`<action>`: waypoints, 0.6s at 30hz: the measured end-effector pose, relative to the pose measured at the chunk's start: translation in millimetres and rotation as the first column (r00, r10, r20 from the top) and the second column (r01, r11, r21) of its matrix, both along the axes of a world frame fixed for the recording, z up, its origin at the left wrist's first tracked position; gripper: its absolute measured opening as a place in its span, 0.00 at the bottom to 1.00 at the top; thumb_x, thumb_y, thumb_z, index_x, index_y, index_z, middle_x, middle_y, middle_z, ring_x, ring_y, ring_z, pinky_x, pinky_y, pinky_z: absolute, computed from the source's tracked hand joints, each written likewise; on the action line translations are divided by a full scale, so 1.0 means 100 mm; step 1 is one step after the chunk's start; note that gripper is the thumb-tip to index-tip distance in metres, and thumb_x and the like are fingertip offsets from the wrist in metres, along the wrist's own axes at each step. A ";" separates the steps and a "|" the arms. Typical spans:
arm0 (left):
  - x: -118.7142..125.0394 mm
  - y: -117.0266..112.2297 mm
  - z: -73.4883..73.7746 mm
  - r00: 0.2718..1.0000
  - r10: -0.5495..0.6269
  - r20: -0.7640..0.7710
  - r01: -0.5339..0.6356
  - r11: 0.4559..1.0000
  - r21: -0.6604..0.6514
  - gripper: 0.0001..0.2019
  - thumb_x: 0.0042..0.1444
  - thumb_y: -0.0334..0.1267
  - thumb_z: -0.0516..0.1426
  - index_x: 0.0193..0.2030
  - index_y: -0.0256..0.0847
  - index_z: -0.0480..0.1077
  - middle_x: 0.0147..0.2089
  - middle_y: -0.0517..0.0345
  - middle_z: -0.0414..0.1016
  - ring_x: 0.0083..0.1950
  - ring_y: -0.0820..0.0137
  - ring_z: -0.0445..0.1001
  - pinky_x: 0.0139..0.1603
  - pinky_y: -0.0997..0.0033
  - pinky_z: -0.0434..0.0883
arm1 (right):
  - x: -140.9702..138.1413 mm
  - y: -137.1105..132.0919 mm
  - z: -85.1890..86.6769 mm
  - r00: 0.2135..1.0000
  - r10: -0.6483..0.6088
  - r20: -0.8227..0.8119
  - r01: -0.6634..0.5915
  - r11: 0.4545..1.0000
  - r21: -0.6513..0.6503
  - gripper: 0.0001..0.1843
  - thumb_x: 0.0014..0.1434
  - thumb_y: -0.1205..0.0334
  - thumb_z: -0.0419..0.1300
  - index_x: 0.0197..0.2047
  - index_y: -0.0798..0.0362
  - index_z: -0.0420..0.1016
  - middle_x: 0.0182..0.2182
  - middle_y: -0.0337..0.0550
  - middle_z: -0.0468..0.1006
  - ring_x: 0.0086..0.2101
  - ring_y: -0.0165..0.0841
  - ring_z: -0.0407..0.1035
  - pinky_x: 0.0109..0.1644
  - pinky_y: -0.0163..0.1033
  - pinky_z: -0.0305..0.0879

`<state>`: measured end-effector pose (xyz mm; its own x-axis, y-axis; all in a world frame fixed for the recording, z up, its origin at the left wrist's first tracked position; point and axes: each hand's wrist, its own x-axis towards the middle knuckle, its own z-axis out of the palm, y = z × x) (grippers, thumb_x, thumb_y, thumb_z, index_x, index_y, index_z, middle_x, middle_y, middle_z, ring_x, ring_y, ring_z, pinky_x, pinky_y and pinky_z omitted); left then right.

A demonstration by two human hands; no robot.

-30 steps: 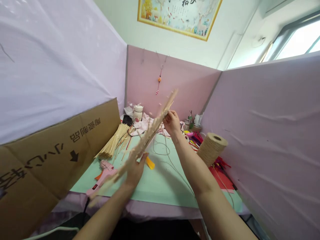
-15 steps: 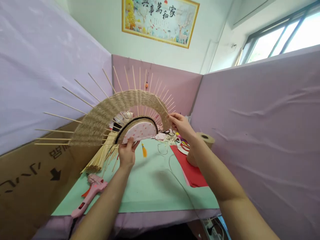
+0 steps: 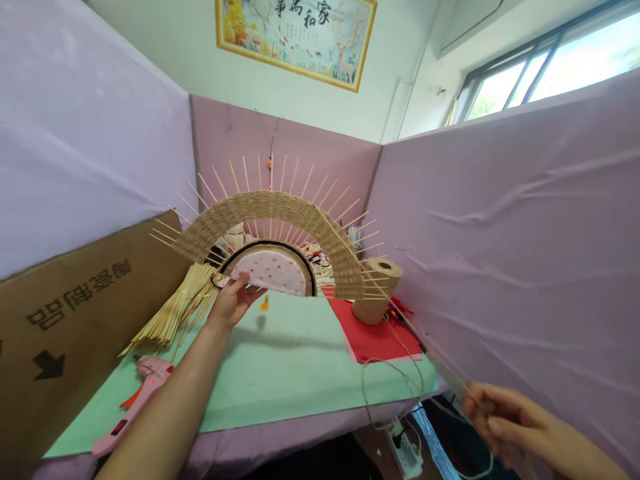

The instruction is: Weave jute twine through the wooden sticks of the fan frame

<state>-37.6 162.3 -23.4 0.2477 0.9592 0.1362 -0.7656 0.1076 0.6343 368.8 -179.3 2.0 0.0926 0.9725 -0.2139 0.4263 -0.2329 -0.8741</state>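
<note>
My left hand [image 3: 231,301] is closed on the lower edge of a half-round woven fan frame [image 3: 280,207], thumb over its pink spotted cloth centre [image 3: 275,270]. Thin sticks radiate from the centre through the woven band and poke out past its outer rim. A black strip edges the centre. At the lower right, my right hand [image 3: 520,420], slightly blurred, grips a taut strand of twine [image 3: 423,337] that runs up to the woven band's right side. A loose loop of twine hangs over the table's front edge.
A twine cone [image 3: 370,315] stands on red sheets [image 3: 360,343] at the right. Left lie a bundle of sticks [image 3: 165,313], a pink glue gun [image 3: 133,407] and a cardboard box [image 3: 95,287]. A power strip [image 3: 405,453] is below the table; cloth-covered partitions enclose it.
My right hand has moved from the fan's right side down to the lower right, drawing the twine out. The fan has turned more level and square to the view, still in my left hand.
</note>
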 end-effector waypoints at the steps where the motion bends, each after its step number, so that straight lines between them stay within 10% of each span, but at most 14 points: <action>1: 0.00 0.03 -0.02 1.000 -0.028 -0.012 0.028 0.999 -0.022 0.04 0.57 0.30 0.60 0.38 0.40 0.69 0.35 0.59 0.82 0.36 0.68 0.81 0.51 0.55 0.77 | 0.03 -0.04 -0.05 0.999 -0.015 0.049 0.015 1.000 0.007 0.31 0.46 0.32 0.63 0.42 0.48 0.79 0.29 0.51 0.79 0.30 0.41 0.74 0.35 0.45 0.72; 6: 0.00 0.10 -0.14 0.992 -0.101 -0.073 0.094 0.991 -0.091 0.02 0.59 0.31 0.59 0.35 0.39 0.70 0.33 0.58 0.81 0.35 0.68 0.80 0.51 0.55 0.76 | -0.19 0.18 0.01 0.866 -0.309 0.393 0.206 0.937 0.282 0.30 0.44 0.39 0.67 0.48 0.46 0.78 0.51 0.54 0.78 0.50 0.51 0.72 0.57 0.55 0.67; 14: 0.01 0.03 -0.20 0.992 -0.091 -0.088 0.081 0.991 -0.103 0.02 0.61 0.31 0.57 0.38 0.40 0.71 0.38 0.57 0.81 0.39 0.68 0.80 0.56 0.54 0.73 | -1.28 1.24 0.28 0.864 -0.430 0.260 0.047 0.585 0.810 0.13 0.62 0.51 0.57 0.44 0.50 0.73 0.39 0.48 0.77 0.38 0.38 0.72 0.43 0.43 0.69; 18: 0.01 0.00 -0.22 0.989 -0.104 -0.102 0.094 0.991 -0.092 0.03 0.61 0.31 0.57 0.41 0.41 0.71 0.38 0.57 0.81 0.39 0.69 0.80 0.55 0.54 0.74 | -1.60 1.91 0.28 0.738 -0.603 0.302 -0.017 0.432 0.902 0.14 0.63 0.52 0.58 0.45 0.53 0.71 0.41 0.51 0.74 0.43 0.42 0.66 0.48 0.48 0.64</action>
<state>-36.4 162.4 -45.3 0.3507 0.9363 0.0219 -0.6771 0.2373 0.6966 208.8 11.5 30.1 0.1962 0.5074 0.8391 0.9081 0.2287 -0.3507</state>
